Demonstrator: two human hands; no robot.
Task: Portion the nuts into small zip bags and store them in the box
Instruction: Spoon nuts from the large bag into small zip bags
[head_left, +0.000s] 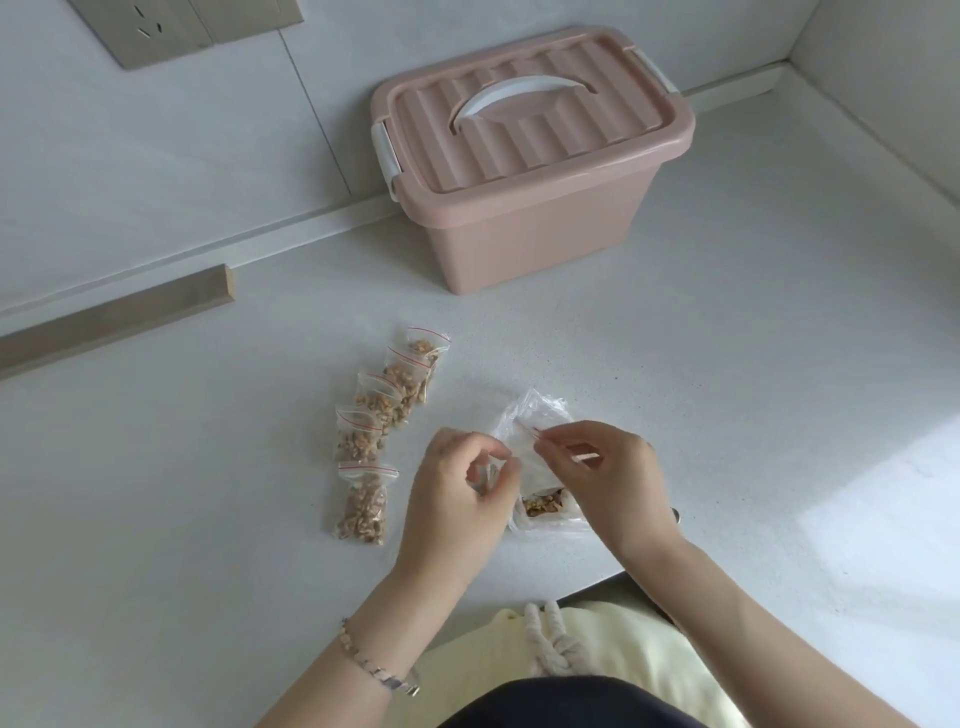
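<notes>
1. The speckled white counter (727, 364) carries everything.
2. The pink plastic box (540, 228) stands at the back by the wall, with its ribbed lid (519, 130) on.
3. Five clear filled zip bags (384, 410), red-striped at the seal, lie in a row left of the hands.
4. The left hand (457, 499) and right hand (608, 467), fingers curled, pinch what seems an empty zip bag (524, 447) above loose nuts (543, 504) in clear wrapping.
</notes>
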